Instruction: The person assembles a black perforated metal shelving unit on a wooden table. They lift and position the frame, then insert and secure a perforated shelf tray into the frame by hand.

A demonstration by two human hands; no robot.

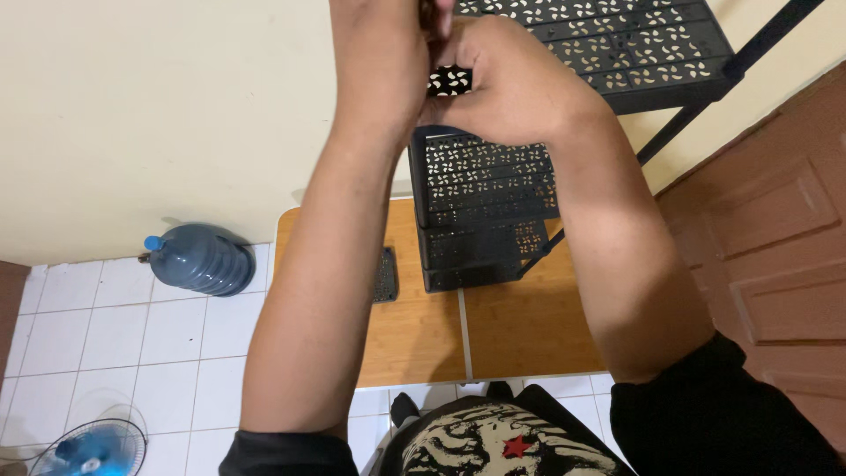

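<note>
My left hand point(379, 62) and my right hand point(511, 84) are raised close together at the top of the view, both gripping the corner of the upper black perforated plastic shelf tray point(652, 44). A small patch of the patterned tray edge point(449, 81) shows between the fingers. Below the hands, a lower black perforated shelf tray point(485, 207) of the same rack stands on a small wooden folding table point(414, 335). Black metal rack poles point(696, 97) run diagonally between the tiers.
A small dark perforated part point(385, 275) lies on the table's left half. A blue water jug point(198, 260) lies on the white tiled floor at left, a blue fan point(88, 449) at bottom left. A brown wooden door point(775, 256) stands at right, a cream wall behind.
</note>
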